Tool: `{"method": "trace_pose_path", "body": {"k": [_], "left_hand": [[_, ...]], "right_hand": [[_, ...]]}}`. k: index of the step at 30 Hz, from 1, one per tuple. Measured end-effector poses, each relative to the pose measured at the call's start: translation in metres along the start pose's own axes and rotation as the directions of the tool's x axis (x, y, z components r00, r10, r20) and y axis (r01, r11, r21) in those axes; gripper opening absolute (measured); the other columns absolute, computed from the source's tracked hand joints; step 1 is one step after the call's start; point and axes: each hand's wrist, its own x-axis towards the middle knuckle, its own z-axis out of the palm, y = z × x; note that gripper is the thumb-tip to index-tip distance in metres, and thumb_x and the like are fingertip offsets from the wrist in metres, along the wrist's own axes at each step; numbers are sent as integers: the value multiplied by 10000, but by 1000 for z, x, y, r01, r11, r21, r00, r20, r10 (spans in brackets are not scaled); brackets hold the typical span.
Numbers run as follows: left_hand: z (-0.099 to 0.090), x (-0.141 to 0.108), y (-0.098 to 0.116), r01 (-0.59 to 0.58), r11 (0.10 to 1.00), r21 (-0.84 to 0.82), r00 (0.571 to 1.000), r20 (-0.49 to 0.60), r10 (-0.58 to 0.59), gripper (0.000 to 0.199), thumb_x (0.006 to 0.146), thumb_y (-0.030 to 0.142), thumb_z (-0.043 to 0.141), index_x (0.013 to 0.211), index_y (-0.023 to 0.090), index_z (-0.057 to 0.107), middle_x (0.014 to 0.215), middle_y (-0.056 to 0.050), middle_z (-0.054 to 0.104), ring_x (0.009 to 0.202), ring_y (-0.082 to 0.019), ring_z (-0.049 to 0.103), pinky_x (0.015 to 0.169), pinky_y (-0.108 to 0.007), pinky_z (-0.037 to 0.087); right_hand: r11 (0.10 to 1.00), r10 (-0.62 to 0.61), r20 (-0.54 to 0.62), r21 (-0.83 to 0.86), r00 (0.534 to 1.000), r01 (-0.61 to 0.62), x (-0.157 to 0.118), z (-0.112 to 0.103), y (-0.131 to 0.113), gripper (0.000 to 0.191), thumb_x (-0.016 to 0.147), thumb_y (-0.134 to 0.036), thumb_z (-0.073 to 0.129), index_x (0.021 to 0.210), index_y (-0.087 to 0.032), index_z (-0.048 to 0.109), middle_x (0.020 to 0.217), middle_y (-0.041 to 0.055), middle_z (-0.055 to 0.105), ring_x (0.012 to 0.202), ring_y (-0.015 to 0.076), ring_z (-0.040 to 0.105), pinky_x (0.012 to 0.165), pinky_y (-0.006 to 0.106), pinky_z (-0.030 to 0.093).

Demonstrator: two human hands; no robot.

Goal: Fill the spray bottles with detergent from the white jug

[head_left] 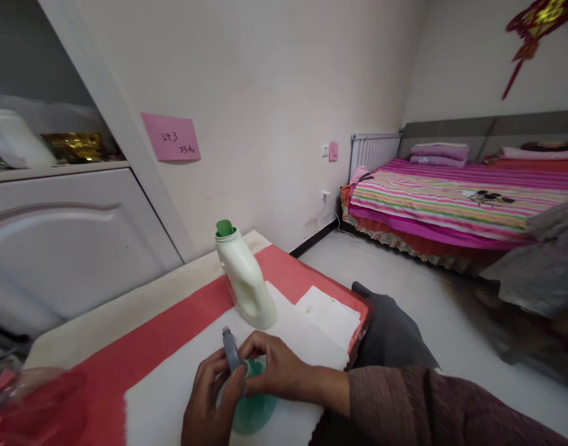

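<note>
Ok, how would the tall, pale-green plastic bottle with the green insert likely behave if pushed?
The tall, pale-green plastic bottle would probably tip if pushed near its neck, being taller than wide. Its moulded walls look fairly stiff, so it should hold shape. No cap covers the green insert, so any liquid might spill.

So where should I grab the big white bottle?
Probably around the middle of the white bottle, from the right: it stands on its base, that side looks free, and the hollow moulded in its body should help fingers hold. Avoid the green piece in its mouth.
</note>
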Motion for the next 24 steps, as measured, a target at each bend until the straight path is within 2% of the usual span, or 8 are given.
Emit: {"method": "trace_pose_path", "body": {"k": [2,5,10,13,16,19,21,24], "left_hand": [[-2,1,-1,-25,999,41,1000,14,24,343,695,534,661,838,223,650,1098,-66,660,1071,-307,609,888,-381,524],[-2,2,-2,-43,996,76,999,21,41,345,702,540,655,829,220,641,1124,-75,648,1096,-312,597,887,-381,517],[2,-2,1,8,998,66,1000,12,-9,357,742,551,601,903,232,611,1171,-63,637,1068,-299,607,885,-378,500],[3,-2,1,-6,998,70,1000,7,5,360,734,553,603,888,228,617,1142,-62,644,1077,-302,599,894,-377,498],[2,0,1,24,996,81,1000,-8,-24,367,718,556,607,892,233,615,1174,-57,630,1113,-308,583,891,-377,500],[-1,2,1,76,993,96,996,41,-80,369,714,559,602,904,242,602,1208,-45,626,1108,-308,591,904,-386,488],[-3,4,0,100,988,118,991,73,-109,379,715,570,597,916,248,599,1201,-38,634,1106,-314,592,920,-402,475],[-5,5,-3,116,983,139,990,66,-126,434,711,608,586,960,253,596,1222,-47,622,1134,-338,573,940,-446,451]], "right_hand": [[998,-39,61,-39,997,41,0,-2,-2,491,500,-437,883,889,-227,668,899,-26,607,848,167,573,817,307,459],[999,-47,179,27,983,43,2,-6,-4,469,557,-496,841,907,-225,688,958,-1,617,939,191,588,895,333,445],[999,9,-6,34,1000,-9,2,-1,1,527,439,-459,898,831,-213,646,853,-28,615,829,175,589,791,312,464],[999,-35,52,-32,998,37,1,-4,1,556,464,-473,888,911,-230,666,914,-16,615,868,182,592,826,319,462],[998,-57,151,22,987,54,1,-8,-1,500,535,-530,841,907,-234,687,949,-2,623,950,198,603,909,334,448],[997,15,54,71,998,-18,1,-4,2,484,497,-500,867,842,-225,669,910,-11,635,919,198,621,888,334,470],[998,61,-25,32,998,-61,0,-2,3,526,445,-452,900,854,-227,657,897,-19,636,890,195,621,847,330,487],[999,12,29,-46,999,-11,0,-5,2,577,459,-450,895,946,-242,667,961,-8,627,928,200,605,870,339,480]]}}
